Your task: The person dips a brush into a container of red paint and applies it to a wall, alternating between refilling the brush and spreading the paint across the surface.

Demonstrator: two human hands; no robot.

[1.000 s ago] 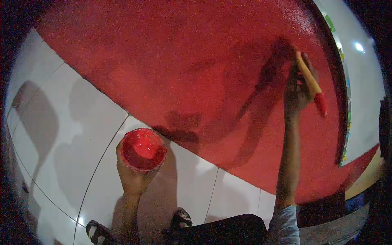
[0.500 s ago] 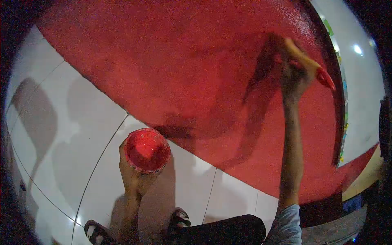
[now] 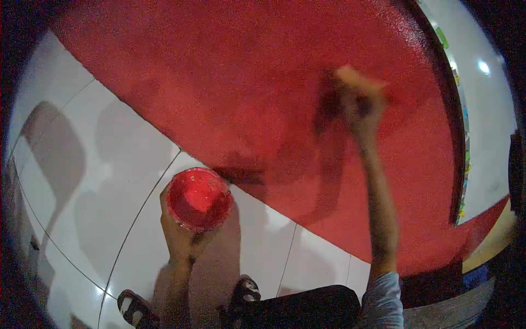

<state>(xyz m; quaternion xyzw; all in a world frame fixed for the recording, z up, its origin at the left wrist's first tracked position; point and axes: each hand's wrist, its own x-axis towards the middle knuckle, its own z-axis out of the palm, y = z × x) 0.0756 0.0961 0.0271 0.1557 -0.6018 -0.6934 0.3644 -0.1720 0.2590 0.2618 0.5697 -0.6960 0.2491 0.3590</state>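
My left hand (image 3: 176, 237) is wrapped around a round paint pot (image 3: 181, 219), whose open mouth faces up toward me. Red paint (image 3: 198, 198) shows inside it. Up and to the right, my right hand (image 3: 362, 112) grips a paintbrush (image 3: 353, 79) with a light yellowish handle, smeared by motion. Its bristles are hard to make out in the blur. The hand is in front of the red wall (image 3: 263, 109); whether the bristles touch it I cannot tell.
White floor tiles (image 3: 148, 142) meet the red wall along a diagonal edge. A dark frame strip (image 3: 452, 131) borders a white panel (image 3: 485, 120) on the right. My sandalled feet (image 3: 137, 310) are at the bottom, beside my dark-clad knee (image 3: 312, 307).
My right hand and the paintbrush have moved left and slightly down, away from the dark strip. The paint pot in my left hand stays nearly in place.
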